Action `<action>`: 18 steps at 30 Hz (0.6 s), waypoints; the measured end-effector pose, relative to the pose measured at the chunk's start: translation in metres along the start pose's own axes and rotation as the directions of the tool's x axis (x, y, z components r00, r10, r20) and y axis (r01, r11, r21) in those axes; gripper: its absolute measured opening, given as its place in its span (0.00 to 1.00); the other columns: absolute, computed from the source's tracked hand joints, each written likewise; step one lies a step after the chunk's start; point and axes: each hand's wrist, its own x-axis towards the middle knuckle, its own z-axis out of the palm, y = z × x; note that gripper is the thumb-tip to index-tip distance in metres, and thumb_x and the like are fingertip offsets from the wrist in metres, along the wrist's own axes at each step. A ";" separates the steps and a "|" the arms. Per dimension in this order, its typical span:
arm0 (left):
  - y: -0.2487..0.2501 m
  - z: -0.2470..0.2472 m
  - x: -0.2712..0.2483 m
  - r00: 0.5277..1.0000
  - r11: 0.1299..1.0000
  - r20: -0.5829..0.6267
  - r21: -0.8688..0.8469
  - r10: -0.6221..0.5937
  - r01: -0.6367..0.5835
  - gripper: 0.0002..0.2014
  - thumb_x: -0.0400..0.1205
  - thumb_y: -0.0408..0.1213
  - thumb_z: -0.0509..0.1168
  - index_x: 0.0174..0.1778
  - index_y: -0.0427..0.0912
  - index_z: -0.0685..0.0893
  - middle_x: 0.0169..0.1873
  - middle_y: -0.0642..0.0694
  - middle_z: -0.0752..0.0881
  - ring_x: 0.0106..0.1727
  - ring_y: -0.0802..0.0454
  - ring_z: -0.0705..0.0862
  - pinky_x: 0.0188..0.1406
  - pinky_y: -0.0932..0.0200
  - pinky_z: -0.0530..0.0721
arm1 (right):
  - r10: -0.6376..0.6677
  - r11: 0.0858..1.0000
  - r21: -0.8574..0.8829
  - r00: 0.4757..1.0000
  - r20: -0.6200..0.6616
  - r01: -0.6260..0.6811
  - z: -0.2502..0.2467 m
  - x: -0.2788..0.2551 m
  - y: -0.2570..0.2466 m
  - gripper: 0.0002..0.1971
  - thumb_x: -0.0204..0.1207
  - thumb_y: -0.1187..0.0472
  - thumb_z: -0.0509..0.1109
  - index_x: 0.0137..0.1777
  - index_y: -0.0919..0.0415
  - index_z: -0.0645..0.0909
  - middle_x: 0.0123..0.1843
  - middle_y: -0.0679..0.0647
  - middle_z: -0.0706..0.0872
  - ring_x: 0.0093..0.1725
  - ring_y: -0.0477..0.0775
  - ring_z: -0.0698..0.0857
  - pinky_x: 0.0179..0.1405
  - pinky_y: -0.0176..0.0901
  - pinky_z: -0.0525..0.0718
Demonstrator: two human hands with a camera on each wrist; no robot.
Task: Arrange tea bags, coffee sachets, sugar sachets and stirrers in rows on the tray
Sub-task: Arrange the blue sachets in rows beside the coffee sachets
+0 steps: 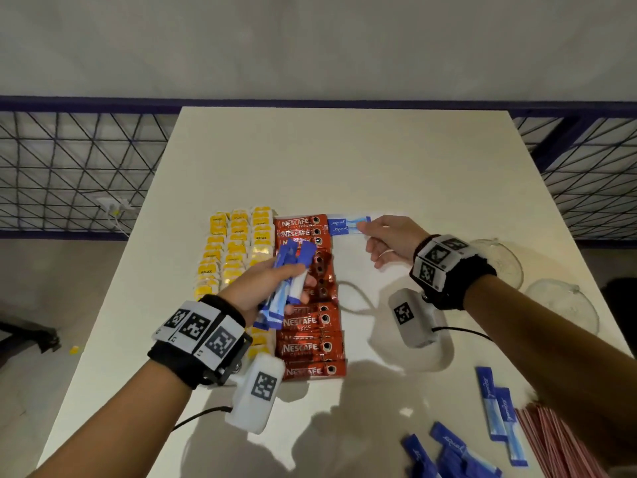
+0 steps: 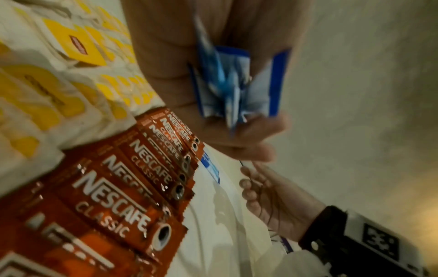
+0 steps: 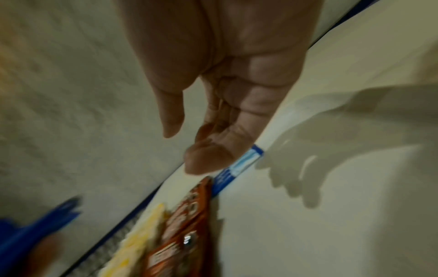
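Note:
My left hand (image 1: 272, 284) hovers over the red coffee sachets (image 1: 310, 322) and grips a bundle of blue sugar sachets (image 1: 289, 281), seen fanned out in the left wrist view as the bundle (image 2: 237, 84). Yellow tea bags (image 1: 234, 250) lie in three columns left of the coffee column. Two blue sugar sachets (image 1: 344, 225) lie side by side at the far end, right of the coffee. My right hand (image 1: 382, 236) rests its fingertips (image 3: 203, 159) on their right end, on the sugar sachet (image 3: 246, 159), thumb held apart and fingers relaxed.
Loose blue sugar sachets (image 1: 496, 408) lie at the near right of the white table (image 1: 344, 160), more sachets (image 1: 448, 453) nearer me. Red-and-white striped stirrers (image 1: 551, 443) lie at the bottom right corner. Two clear glass bowls (image 1: 565, 305) stand by the right edge.

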 end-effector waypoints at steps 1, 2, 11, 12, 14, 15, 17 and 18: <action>0.000 0.005 -0.002 1.000 0.999 0.028 0.032 -0.001 0.000 0.06 0.84 0.34 0.59 0.48 0.39 0.80 0.27 0.50 0.89 0.23 0.57 0.85 0.18 0.66 0.80 | -0.015 1.000 0.008 0.998 0.053 0.015 0.004 -0.009 -0.001 0.13 0.77 0.55 0.69 0.50 0.66 0.75 0.32 0.59 0.79 0.23 0.50 0.78 0.22 0.39 0.82; -0.001 0.011 -0.004 0.998 0.999 0.055 0.054 -0.001 -0.002 0.06 0.84 0.34 0.60 0.49 0.39 0.81 0.29 0.51 0.90 0.25 0.57 0.87 0.19 0.66 0.82 | -0.028 1.000 0.016 0.994 0.109 0.027 0.008 -0.017 -0.001 0.12 0.77 0.55 0.68 0.49 0.65 0.76 0.32 0.59 0.79 0.22 0.49 0.78 0.23 0.39 0.82; -0.011 0.044 -0.013 0.996 0.993 0.062 0.101 0.063 -0.070 0.08 0.80 0.35 0.66 0.53 0.38 0.84 0.34 0.49 0.91 0.31 0.55 0.89 0.28 0.66 0.84 | -0.122 0.990 -0.040 0.962 0.244 0.135 0.011 -0.056 0.000 0.03 0.75 0.69 0.69 0.40 0.65 0.79 0.31 0.58 0.80 0.22 0.42 0.80 0.27 0.31 0.84; -0.011 0.045 -0.015 0.996 0.993 0.063 0.095 0.062 -0.068 0.07 0.80 0.35 0.66 0.52 0.39 0.84 0.33 0.50 0.91 0.30 0.56 0.89 0.25 0.66 0.83 | -0.130 0.990 -0.016 0.964 0.231 0.138 0.008 -0.058 0.000 0.03 0.75 0.70 0.69 0.40 0.65 0.80 0.29 0.57 0.81 0.22 0.43 0.81 0.27 0.31 0.84; -0.012 0.046 -0.017 0.997 0.988 0.051 0.136 0.063 -0.069 0.06 0.81 0.37 0.65 0.51 0.41 0.84 0.30 0.53 0.90 0.27 0.59 0.87 0.20 0.68 0.80 | -0.150 0.989 0.039 0.969 0.196 0.145 0.002 -0.060 0.002 0.03 0.75 0.71 0.69 0.40 0.67 0.81 0.25 0.55 0.83 0.21 0.43 0.81 0.27 0.31 0.83; -0.013 0.045 -0.018 0.997 0.983 0.040 0.166 0.066 -0.072 0.06 0.82 0.38 0.64 0.49 0.42 0.84 0.28 0.55 0.89 0.25 0.61 0.85 0.19 0.68 0.79 | -0.157 0.987 0.059 0.972 0.175 0.149 -0.001 -0.061 0.003 0.03 0.74 0.72 0.69 0.40 0.68 0.81 0.25 0.55 0.83 0.21 0.43 0.81 0.27 0.30 0.84; -0.014 0.044 -0.019 0.997 0.978 0.013 0.195 0.074 -0.075 0.07 0.82 0.40 0.63 0.43 0.42 0.84 0.24 0.56 0.87 0.22 0.63 0.81 0.18 0.69 0.76 | -0.172 0.982 0.102 0.977 0.125 0.160 -0.006 -0.062 0.005 0.03 0.74 0.73 0.69 0.39 0.69 0.82 0.28 0.58 0.83 0.21 0.44 0.82 0.27 0.31 0.84; -0.015 0.043 -0.019 0.997 0.980 -0.004 0.188 0.073 -0.071 0.08 0.83 0.40 0.63 0.43 0.42 0.84 0.27 0.55 0.88 0.22 0.61 0.80 0.17 0.69 0.75 | -0.182 0.976 0.139 0.978 0.097 0.168 -0.009 -0.063 0.005 0.04 0.74 0.73 0.69 0.39 0.69 0.81 0.30 0.59 0.84 0.21 0.45 0.82 0.27 0.31 0.84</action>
